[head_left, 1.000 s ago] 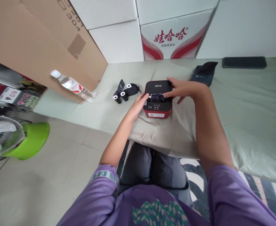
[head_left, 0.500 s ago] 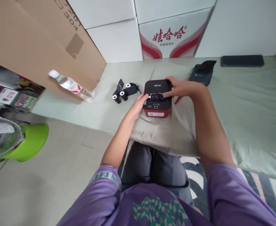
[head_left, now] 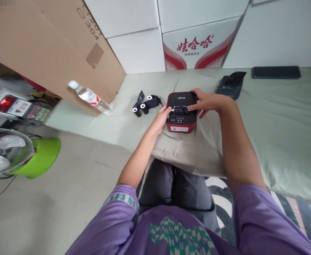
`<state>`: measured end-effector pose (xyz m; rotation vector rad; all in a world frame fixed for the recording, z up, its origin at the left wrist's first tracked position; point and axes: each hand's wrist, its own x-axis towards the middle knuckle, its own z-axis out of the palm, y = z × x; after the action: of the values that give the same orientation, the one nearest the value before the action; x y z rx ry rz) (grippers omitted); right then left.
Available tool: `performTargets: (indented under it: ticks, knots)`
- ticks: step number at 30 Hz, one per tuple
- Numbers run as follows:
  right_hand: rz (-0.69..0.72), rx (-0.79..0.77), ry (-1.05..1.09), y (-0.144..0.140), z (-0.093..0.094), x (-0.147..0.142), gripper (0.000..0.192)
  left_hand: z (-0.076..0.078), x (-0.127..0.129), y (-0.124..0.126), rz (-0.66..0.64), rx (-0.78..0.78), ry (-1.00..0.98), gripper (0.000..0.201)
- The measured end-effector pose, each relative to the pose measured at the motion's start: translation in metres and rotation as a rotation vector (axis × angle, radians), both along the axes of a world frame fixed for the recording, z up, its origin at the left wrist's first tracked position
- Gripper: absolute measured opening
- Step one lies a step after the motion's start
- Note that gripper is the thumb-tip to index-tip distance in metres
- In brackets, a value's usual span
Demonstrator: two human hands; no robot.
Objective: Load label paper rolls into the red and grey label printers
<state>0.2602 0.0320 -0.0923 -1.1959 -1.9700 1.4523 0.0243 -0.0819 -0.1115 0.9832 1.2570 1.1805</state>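
A box-shaped printer [head_left: 181, 98], black on top with red sides, stands on the cloth-covered surface. Across its top lies a small dark glossy roll [head_left: 180, 110] with a pale bit at its left end. At that end, the closed fingertips of my left hand [head_left: 162, 118] grip the roll. My right hand [head_left: 203, 101] reaches over the printer's right edge, with a fingertip pressed on the roll's right end and other fingers bent beside the casing. Several small black paper rolls [head_left: 144, 106] with white cores lie left of the printer, their strips partly unwound.
A clear water bottle [head_left: 90, 97] lies tilted near a cardboard box [head_left: 99, 74]. Behind the printer stand white cartons [head_left: 195, 46]. To the right are a dark device [head_left: 229, 86] with a black strip and a black phone [head_left: 276, 72]. A green stool [head_left: 45, 156] stands lower left.
The whole view has shifted slightly, so things appear a little further right and most sit lower. Both hands keep nearly the same hold at the ends of the roll.
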Motion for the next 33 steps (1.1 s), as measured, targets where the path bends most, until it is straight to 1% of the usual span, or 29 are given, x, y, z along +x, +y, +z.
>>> performTargets:
  ticks: [2,5,6,9,12,14,16,18,21,23,28,33]
  knots:
    - [-0.058,0.000,0.072,0.000,-0.013,0.002,0.096,-0.002,0.001,0.000,0.020,0.034,0.012,0.046]
    - [-0.163,0.016,0.179,-0.019,-0.030,0.004,0.109,-0.008,0.002,-0.002,0.042,0.047,-0.002,0.046]
    - [-0.206,0.022,0.210,-0.027,-0.036,0.004,0.108,-0.010,0.002,-0.004,0.051,0.053,-0.013,0.048]
    - [-0.314,0.036,0.303,-0.048,-0.054,0.004,0.098,-0.020,0.003,-0.016,0.062,0.122,-0.028,0.061]
    - [-0.382,0.054,0.309,-0.054,-0.068,0.002,0.095,-0.027,0.006,-0.035,0.037,0.233,0.038,0.072]
    - [-0.435,0.108,0.280,-0.054,-0.074,0.000,0.092,-0.028,0.008,-0.045,0.015,0.262,0.106,0.082]
    - [-0.486,0.177,0.271,-0.053,-0.076,-0.003,0.086,-0.029,0.009,-0.051,0.001,0.259,0.142,0.089]
    - [-0.513,0.250,0.272,-0.053,-0.075,-0.006,0.081,-0.030,0.010,-0.053,-0.008,0.261,0.145,0.089]
    - [-0.521,0.365,0.256,-0.055,-0.073,-0.009,0.072,-0.033,0.012,-0.052,-0.011,0.277,0.141,0.091]
    - [-0.507,0.408,0.241,-0.057,-0.071,-0.010,0.068,-0.036,0.014,-0.054,0.007,0.289,0.144,0.093]
    - [-0.456,0.438,0.261,-0.060,-0.067,-0.010,0.067,-0.040,0.017,-0.058,0.051,0.304,0.167,0.096]
    - [-0.448,0.382,0.278,-0.063,-0.066,-0.010,0.073,-0.038,0.016,-0.049,0.030,0.283,0.168,0.096]
